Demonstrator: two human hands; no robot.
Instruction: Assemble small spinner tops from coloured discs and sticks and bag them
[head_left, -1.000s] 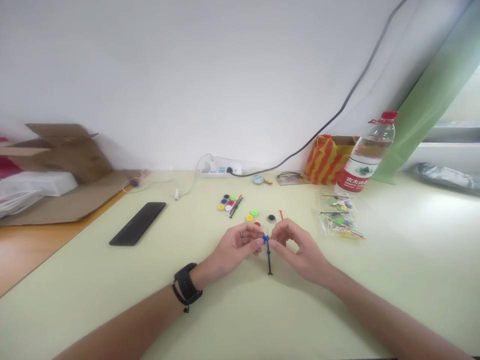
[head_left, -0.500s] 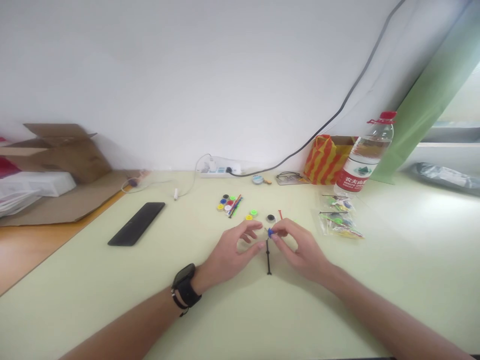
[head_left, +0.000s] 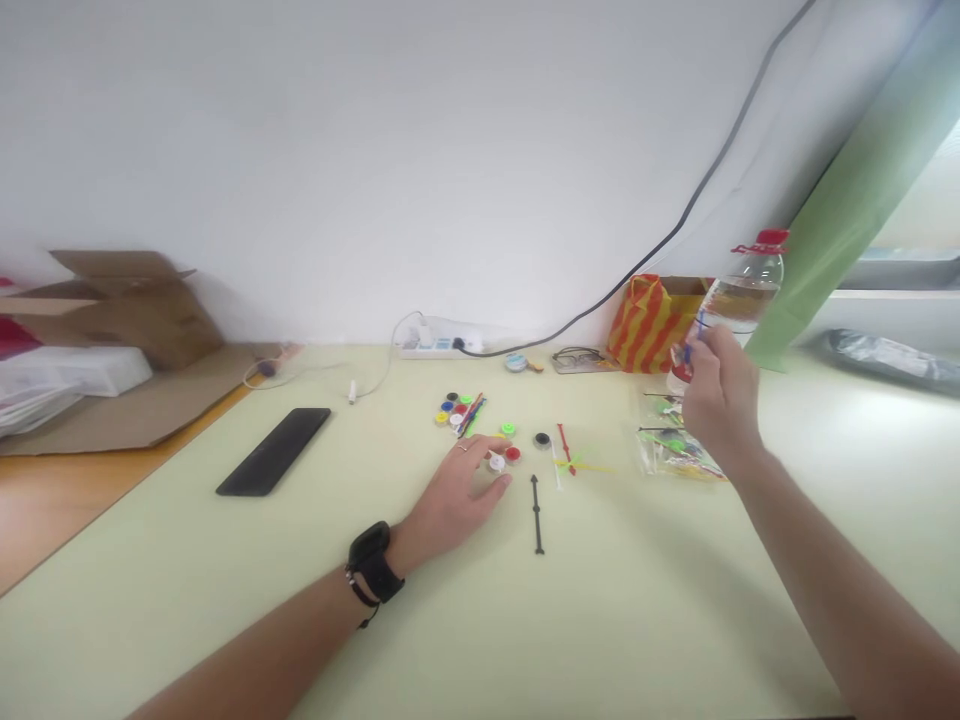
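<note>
My left hand rests on the table, thumb and fingers apart around a small white disc and a red disc. A yellow disc is partly hidden by its fingers. Raised in front of the water bottle, my right hand pinches a thin blue plastic arrow, which is slightly blurred. A black plastic arrow lies between the two arms. Beyond it are a black disc, a red arrow, a white stick and crossed yellow and green sticks.
Behind my left hand sit several coloured discs beside a bundle of sticks. Small parts bags and a water bottle stand near my right hand. A black phone-like slab lies left. A striped bag leans at the wall.
My right hand has moved up and to the right with the blue arrow. My left hand has shifted left and down to the discs, uncovering the coloured sticks.
</note>
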